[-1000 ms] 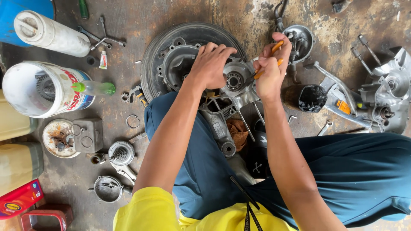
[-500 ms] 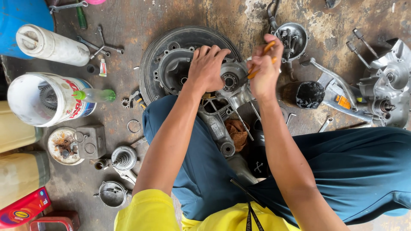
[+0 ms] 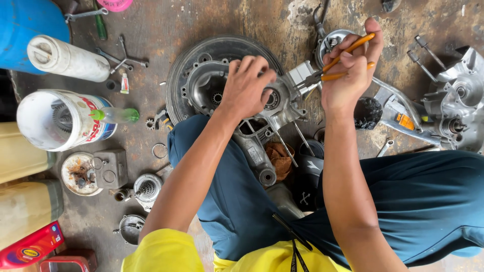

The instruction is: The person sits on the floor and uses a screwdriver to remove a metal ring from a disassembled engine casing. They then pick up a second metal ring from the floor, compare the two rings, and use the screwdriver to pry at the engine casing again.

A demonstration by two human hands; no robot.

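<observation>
My left hand (image 3: 247, 85) lies palm-down on the grey engine casing (image 3: 237, 108), fingers curled over its round bearing bore, pressing rather than gripping. My right hand (image 3: 350, 75) is closed around the orange handles of a pair of pliers (image 3: 335, 65), squeezing them; the tips point toward 9 o'clock and reach the casing's rim just beside my left fingertips. Whether the tips actually bite on a part I cannot tell.

The casing sits on the concrete floor (image 3: 227, 20) in front of my knees, resting over a dark, round wheel (image 3: 181, 65) that shows at its 10 o'clock side. My blue trousers (image 3: 428, 201) fill the frame from 3 to 6 o'clock.

At 9 o'clock from the casing a white bucket (image 3: 65, 121) lies on its side, with a small green-capped bottle (image 3: 116, 115) at its mouth. Above that, at 10 o'clock, lies a white tube (image 3: 65, 58) next to a blue drum (image 3: 27, 27). At 3 o'clock sits another grey engine housing (image 3: 461, 100). Small parts are scattered at 8 o'clock: a loose ring (image 3: 160, 150), a square grey cover (image 3: 112, 168) and a round finned piece (image 3: 147, 187).
</observation>
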